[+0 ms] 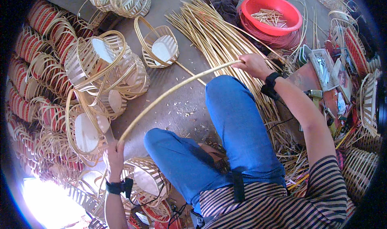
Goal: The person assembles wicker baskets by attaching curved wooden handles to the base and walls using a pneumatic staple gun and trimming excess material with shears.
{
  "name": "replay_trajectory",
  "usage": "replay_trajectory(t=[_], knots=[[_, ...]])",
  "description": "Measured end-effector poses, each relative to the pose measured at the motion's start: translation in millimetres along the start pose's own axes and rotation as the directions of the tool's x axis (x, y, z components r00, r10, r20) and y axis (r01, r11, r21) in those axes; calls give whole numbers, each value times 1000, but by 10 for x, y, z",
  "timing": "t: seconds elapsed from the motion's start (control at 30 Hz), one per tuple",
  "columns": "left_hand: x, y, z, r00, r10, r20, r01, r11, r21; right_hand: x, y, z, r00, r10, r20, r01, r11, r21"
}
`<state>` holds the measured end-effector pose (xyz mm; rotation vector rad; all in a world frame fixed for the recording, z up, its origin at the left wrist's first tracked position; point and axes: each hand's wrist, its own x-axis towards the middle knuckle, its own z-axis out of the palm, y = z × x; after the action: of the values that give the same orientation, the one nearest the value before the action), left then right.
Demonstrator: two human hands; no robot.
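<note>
A long tan cane rod (177, 84) arches in front of my knees, stretched between both hands. At its lower left end my left hand (114, 158) is closed round it, and the rod's tail runs on below that hand. My right hand (254, 66) grips the other end, out past my right knee. Just beyond the rod stands a small woven basket (160, 47) with a hoop handle and a pale round base. Beneath my right hand lies a large spread of loose cane sticks (213, 39). Another basket (147, 179) sits beside my left wrist.
Stacked baskets (44, 83), many with red bands, fill the left side. A red basin (271, 15) holding short sticks stands at the far right. A wire tray (323, 69) and a drill-like tool (313, 93) lie at my right. Shavings (183, 108) litter the floor.
</note>
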<state>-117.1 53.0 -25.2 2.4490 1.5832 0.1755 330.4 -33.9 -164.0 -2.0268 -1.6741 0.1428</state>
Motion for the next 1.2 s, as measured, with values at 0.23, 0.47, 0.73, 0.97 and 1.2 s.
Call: replay_trajectory(t=[0.23, 0.47, 0.73, 0.97, 1.2], knots=[[-600, 157, 286, 975, -219, -23, 216, 971, -100, -380, -212, 184, 969, 245, -14, -242, 965, 99], [-962, 514, 588, 959, -282, -8, 280, 955, -98, -673, -391, 316, 846, 519, -121, -487, 845, 221], [-970, 806, 670, 960, -265, 93, 280, 882, -378, -766, -354, 305, 797, 598, -83, -552, 778, 301], [-969, 811, 616, 955, -273, 119, 298, 870, -393, -740, -231, 438, 778, 626, 43, -618, 752, 229], [-927, 784, 437, 982, 48, -182, -65, 994, -87, -733, 533, 680, 944, 326, -60, -193, 688, 700]])
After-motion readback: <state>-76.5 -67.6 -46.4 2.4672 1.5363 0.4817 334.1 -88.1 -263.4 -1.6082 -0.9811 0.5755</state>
